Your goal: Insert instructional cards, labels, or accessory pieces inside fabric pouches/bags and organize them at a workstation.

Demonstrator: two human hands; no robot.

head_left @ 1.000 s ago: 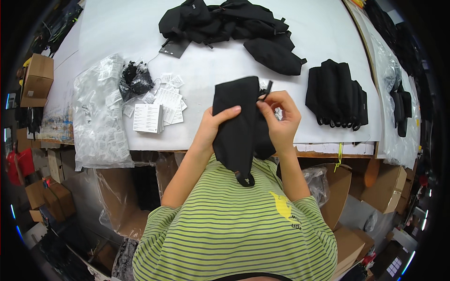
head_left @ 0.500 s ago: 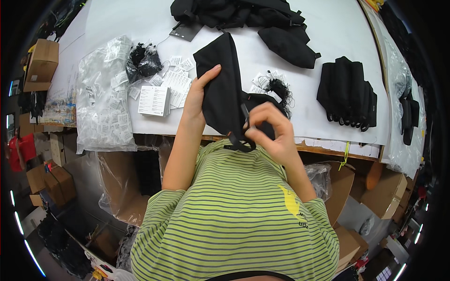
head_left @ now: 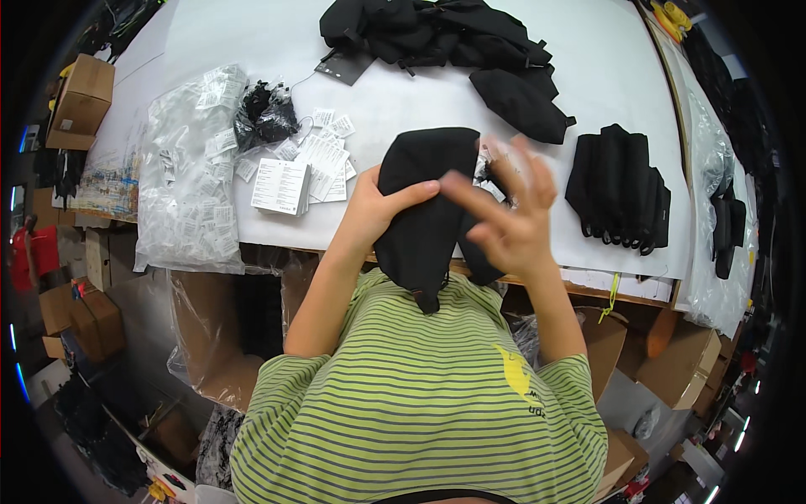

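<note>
A black fabric pouch [head_left: 424, 223] with a narrow tab at its lower end is held upright at the table's front edge. My left hand [head_left: 374, 206] grips its left side, thumb across the front and the other fingers hidden behind. Beside the pouch's right edge is my right hand [head_left: 516, 223], fingers spread and blurred, with nothing visible in it. Whether its fingertips touch the fabric I cannot tell. Behind this hand, white tags [head_left: 487, 172] on the table are partly covered. More black fabric hangs below the right hand, next to the pouch.
Black pouches lie in a heap [head_left: 437, 34] at the far side. Several more stand in a row [head_left: 617, 189] on the right. To the left are a stack of white printed cards [head_left: 280, 186], loose labels [head_left: 323, 160], bagged black cords [head_left: 267, 113] and a clear plastic bag [head_left: 189, 185].
The pouch has turned more upright and its top has come down toward me. My right hand has left the strap at its lower end, moved up and spread its fingers.
</note>
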